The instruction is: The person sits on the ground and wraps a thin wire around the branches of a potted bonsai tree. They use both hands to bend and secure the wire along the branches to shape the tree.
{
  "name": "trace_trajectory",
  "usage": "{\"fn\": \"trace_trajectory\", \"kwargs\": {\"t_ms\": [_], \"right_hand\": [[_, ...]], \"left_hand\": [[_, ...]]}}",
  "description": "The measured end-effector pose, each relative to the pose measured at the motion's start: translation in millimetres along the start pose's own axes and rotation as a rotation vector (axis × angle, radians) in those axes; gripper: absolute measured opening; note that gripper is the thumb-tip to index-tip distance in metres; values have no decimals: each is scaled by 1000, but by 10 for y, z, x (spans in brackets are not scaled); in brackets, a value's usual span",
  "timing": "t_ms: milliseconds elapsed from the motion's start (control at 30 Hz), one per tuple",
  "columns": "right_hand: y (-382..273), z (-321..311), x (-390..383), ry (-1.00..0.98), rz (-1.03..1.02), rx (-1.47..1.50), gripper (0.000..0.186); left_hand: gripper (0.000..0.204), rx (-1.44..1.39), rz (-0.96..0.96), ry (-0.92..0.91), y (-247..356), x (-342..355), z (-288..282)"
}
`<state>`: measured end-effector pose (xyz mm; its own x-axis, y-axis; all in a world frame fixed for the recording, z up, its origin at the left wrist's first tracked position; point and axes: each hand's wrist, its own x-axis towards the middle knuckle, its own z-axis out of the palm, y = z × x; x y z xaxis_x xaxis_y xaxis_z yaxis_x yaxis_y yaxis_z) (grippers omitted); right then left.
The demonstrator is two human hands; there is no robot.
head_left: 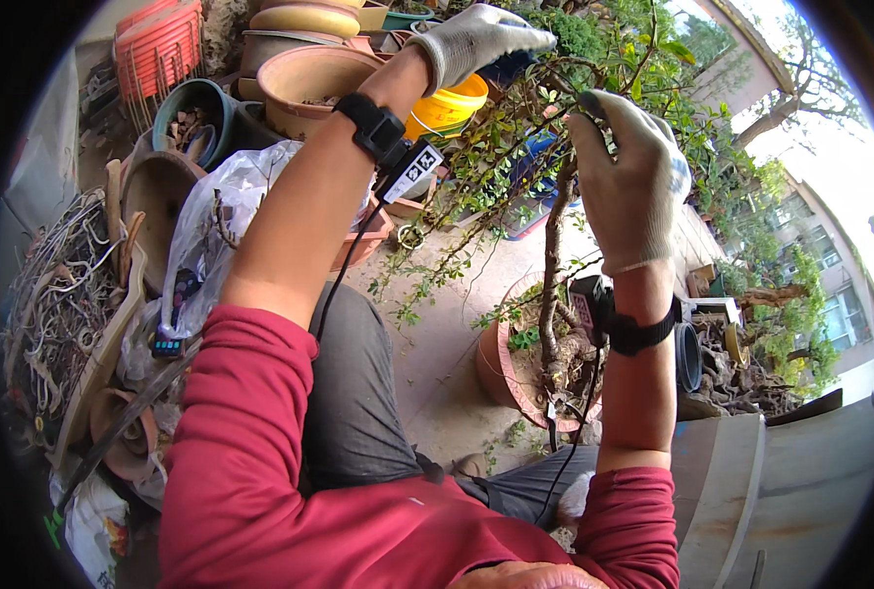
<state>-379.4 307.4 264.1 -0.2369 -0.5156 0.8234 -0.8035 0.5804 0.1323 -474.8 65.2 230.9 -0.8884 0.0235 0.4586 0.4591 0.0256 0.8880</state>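
Note:
My left hand (476, 44), in a pale work glove, reaches over the pots to the upper edge of a leafy potted tree (552, 236). Its fingers stretch out to the right beside the foliage, the thumb hidden beneath. My right hand (633, 182), gloved alike, is raised beside the top of the trunk. Its thumb and forefinger curve together in a pinch among thin twigs; a dark bit shows at the fingertip, too small to name. The tree's bare trunk rises from a round terracotta pot (498, 363) between my legs, and its long leafy branches spread to the left.
Left stand a large clay pot (304, 74), a yellow bucket (457, 103), a green pot (196, 108) and stacked red pots (157, 44). A clear plastic bag (226, 196) lies near tangled wire (59, 314). Gnarled wood (746, 378) and grey sheets (800, 481) lie right.

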Motion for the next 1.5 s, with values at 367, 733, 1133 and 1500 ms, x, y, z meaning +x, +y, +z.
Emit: {"fn": "trace_trajectory", "kwargs": {"t_ms": [367, 733, 1133, 1500], "right_hand": [[105, 220, 265, -235, -122, -388, 9], [166, 352, 281, -189, -216, -474, 6], [154, 476, 361, -210, -179, -487, 10], [216, 559, 439, -232, -149, -571, 16]], "left_hand": [[35, 294, 250, 155, -111, -411, 187], [24, -233, 157, 48, -289, -441, 302], [27, -855, 391, -267, -712, -310, 225], [30, -931, 429, -315, -586, -492, 290]]}}
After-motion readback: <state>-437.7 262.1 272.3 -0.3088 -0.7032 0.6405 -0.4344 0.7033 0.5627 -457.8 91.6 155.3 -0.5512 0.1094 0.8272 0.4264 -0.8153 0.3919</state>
